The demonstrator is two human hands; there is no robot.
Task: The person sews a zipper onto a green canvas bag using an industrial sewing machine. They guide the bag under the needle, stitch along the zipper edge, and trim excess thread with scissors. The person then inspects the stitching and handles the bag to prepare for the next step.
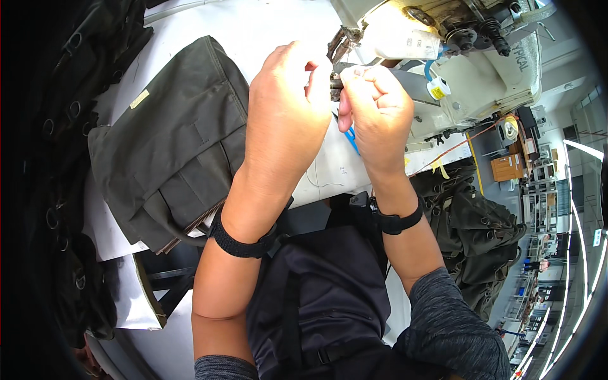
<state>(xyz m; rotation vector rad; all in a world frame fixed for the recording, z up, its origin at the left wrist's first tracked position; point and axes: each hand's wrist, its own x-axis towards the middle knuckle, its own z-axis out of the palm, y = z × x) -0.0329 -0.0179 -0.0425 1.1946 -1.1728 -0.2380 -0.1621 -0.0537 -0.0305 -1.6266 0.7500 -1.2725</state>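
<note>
- Olive-green bag (171, 139) lies flat on white table (278, 25), left of our hands, untouched
- Left hand (288, 104) and right hand (373, 107) pinched close together at needle area of sewing machine (456, 57); thread too fine to confirm
- Judged step: threading; next needs steady fingertips

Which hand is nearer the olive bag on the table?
Left. The left hand is just right of the olive bag, its wrist beside the bag's edge; the right hand sits further right, by the sewing machine.

Bright light from above, glare on both hands, dark fisheye-bent rim, far right background perhaps slightly soft
</note>
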